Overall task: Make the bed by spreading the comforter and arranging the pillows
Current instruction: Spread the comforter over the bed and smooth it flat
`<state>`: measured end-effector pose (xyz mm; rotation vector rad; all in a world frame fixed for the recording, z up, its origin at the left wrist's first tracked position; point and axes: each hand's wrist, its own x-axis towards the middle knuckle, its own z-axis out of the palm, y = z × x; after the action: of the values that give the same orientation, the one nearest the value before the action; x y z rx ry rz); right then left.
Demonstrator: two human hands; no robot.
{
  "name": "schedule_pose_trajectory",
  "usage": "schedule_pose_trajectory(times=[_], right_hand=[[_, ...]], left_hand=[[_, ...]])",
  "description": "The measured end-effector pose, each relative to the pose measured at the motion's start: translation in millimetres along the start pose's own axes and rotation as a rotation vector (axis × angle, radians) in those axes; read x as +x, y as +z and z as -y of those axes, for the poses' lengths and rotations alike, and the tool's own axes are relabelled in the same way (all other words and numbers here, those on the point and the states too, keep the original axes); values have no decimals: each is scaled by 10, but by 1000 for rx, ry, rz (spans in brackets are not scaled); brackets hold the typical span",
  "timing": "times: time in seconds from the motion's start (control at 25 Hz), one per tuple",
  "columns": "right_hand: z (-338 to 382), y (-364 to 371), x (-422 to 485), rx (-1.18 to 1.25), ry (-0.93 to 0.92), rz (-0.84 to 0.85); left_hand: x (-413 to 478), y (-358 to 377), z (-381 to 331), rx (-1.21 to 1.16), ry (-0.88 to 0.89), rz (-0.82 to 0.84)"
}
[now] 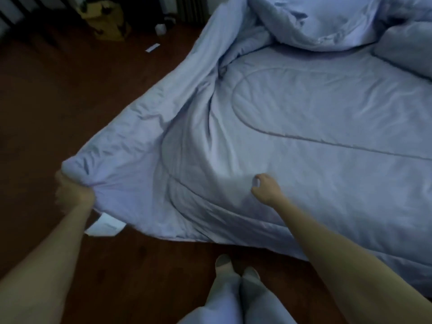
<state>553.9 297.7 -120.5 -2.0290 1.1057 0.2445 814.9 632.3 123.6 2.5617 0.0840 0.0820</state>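
Observation:
A pale blue quilted comforter point(304, 127) covers the bed, flat in the middle and bunched in folds along its left side and at the far end. My left hand point(72, 188) is shut on the comforter's near left corner, which is stretched out over the floor. My right hand point(264, 187) lies on the comforter near the foot edge, fingers curled and pinching a little of the fabric. A pillow point(406, 47) in the same blue lies at the far right, partly cut off by the frame. A white tag point(105, 226) hangs under the held corner.
The dark wooden floor point(70, 94) runs along the left and front of the bed. A yellow bag point(109, 26), a small white container point(161, 29) and a paper slip point(152, 47) lie on the floor at the back. My feet point(236, 270) stand at the bed's foot.

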Motion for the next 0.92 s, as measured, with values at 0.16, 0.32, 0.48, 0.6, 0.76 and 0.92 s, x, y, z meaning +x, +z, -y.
schedule_pose_trajectory(times=[0.16, 0.32, 0.48, 0.6, 0.76, 0.92], right_hand=[[-16, 159, -29, -172, -75, 88], [-139, -29, -12, -172, -41, 121], [-165, -241, -35, -160, -14, 148], [-174, -314, 69, -160, 4, 149], [239, -494, 102, -48, -78, 40], [1366, -946, -197, 126, -339, -169]], left_hand=[[-74, 72, 321, -101, -258, 36], [-146, 545, 346, -72, -208, 271], [-315, 1231, 23, -19, 116, 663], [-555, 1435, -399, 83, 359, 756], [-644, 1408, -883, 33, 490, 807], [-285, 1099, -1276, -80, 553, 656]])
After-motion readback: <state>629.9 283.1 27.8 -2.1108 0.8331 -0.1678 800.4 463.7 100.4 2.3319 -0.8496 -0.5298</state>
